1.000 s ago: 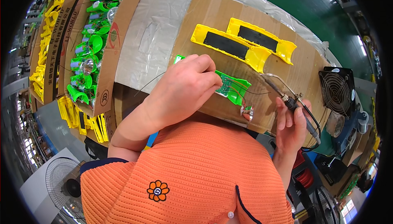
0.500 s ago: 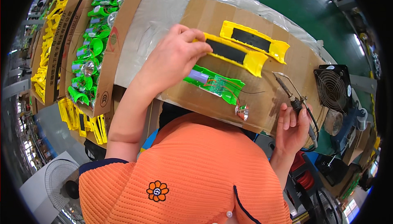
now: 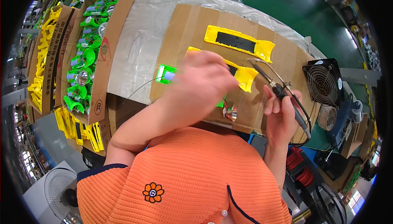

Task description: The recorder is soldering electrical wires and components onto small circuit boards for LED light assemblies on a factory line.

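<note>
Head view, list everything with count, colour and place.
Cardboard: one, brown, centre
Plastic sheet: one, silvery, under the cardboard
Shells: two, yellow with black, on the cardboard
Housing: one, green, mostly hidden, on the cardboard
Reflector: one, silver, by the housing's right end
Soldering iron: one, black and silver, right of centre
Boxes: two, brown, left
Assemblies: many, green, right box
Casings: many, yellow, left box and beneath
Square fan: one, black, right
Round fan: one, grey, lower left
Shirt: one, orange, bottom
The rest is too small to list
Left hand: one, blurred, centre
Right hand: one, holding the iron
</note>
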A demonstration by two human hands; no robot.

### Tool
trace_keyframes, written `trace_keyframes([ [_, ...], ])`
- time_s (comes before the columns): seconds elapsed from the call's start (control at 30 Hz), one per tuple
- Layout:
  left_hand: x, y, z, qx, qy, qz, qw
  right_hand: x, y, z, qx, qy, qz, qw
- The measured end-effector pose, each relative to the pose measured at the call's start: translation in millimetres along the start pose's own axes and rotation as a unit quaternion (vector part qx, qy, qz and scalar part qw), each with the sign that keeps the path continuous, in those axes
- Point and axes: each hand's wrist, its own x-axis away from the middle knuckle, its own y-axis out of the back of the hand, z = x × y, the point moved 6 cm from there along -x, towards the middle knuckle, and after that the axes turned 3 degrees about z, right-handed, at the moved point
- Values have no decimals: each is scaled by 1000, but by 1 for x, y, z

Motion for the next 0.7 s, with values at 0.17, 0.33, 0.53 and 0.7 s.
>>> trace_keyframes([
  [0.17,27,24,58,14,200,-82,976,-7,-9,-10,37,-43,38,998],
  [0.33,24,1,64,136,256,18,957,-6,-7,-18,38,-93,55,993],
  [0.53,-3,-14,56,115,115,115,980,2,12,-6,78,-127,33,988],
  [0.7,-15,-19,61,98,64,178,977,1,11,-8,93,-146,29,984],
])
